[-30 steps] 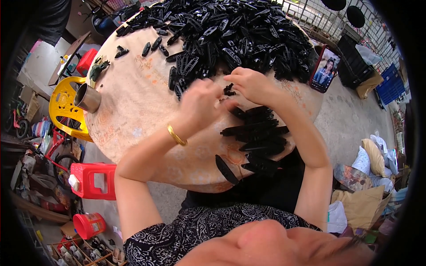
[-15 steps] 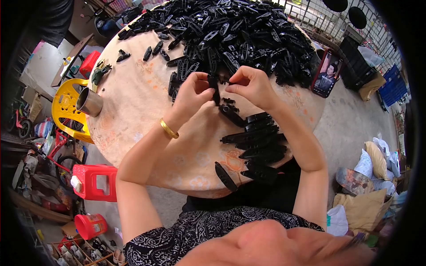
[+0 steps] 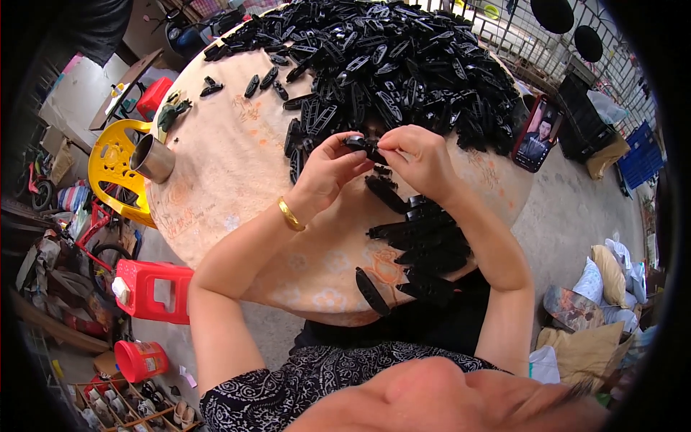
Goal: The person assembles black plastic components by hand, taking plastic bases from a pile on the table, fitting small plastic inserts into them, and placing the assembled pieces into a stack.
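A long black plastic part (image 3: pixel 355 142) is held between the thumb and fingers of my left hand (image 3: pixel 332 169), which has a gold bangle (image 3: pixel 291 214) at its wrist. My right hand (image 3: pixel 417 160) pinches a small dark piece against the part's right end; its shape is mostly hidden by the fingers. Just beyond both hands rises a big pile of similar black plastic parts (image 3: pixel 389 65). Nearer to me, below my right hand, several more black parts (image 3: pixel 432 241) lie stacked together, and a single one (image 3: pixel 372 291) rests by the table's front edge.
The round table has a patterned cloth (image 3: pixel 216 173). A metal cup (image 3: pixel 152 158) stands at its left edge, a phone (image 3: pixel 538 134) at its right. Around it are a yellow chair (image 3: pixel 108 169), a red stool (image 3: pixel 153 289), a red bucket (image 3: pixel 141 361) and sacks (image 3: pixel 590 338).
The black part in my left hand has turned from upright to lying nearly level. My right hand has come in against its end. The whole view has shifted slightly.
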The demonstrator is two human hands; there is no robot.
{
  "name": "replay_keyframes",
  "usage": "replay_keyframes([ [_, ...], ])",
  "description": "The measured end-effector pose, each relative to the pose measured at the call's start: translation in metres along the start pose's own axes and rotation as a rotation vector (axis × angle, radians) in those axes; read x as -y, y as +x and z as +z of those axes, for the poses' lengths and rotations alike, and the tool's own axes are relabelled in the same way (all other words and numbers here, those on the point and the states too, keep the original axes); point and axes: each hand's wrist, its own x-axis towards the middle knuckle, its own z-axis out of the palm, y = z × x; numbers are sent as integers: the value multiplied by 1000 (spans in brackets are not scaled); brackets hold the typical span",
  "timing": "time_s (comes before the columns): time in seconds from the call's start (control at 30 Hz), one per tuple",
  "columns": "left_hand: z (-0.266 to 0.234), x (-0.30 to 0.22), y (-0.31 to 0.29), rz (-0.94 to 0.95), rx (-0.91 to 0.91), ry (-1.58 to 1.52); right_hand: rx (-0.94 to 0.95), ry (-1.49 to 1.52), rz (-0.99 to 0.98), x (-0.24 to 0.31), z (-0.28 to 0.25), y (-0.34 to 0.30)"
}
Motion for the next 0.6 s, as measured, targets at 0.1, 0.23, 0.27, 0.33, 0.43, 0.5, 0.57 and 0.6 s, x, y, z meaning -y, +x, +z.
replay_keyframes([
  [0.1, 4, -3, -1, 11, -26, 69, -29, 33, 80, 7, -1, 2],
  [0.23, 9, -14, -3, -90, 4, 34, -13, 239, 180, 0, -5, 2],
  [0.27, 14, -17, -4, -153, -22, 64, 28, 219, 109, 0, -8, 2],
  [0.33, 12, -18, -4, -165, -3, 71, 73, 174, -14, 2, -7, 4],
  [0.43, 2, -15, -3, -206, 28, 109, 118, 127, -134, 5, -3, 3],
  [0.5, -1, -15, -3, -235, 40, 137, 119, 48, -215, 4, -3, 2],
  [0.57, 1, -17, -3, -251, 44, 220, 134, 7, -216, 5, -5, 2],
  [0.6, 3, -19, -4, -252, 47, 219, 149, -35, -216, 6, -6, 1],
])
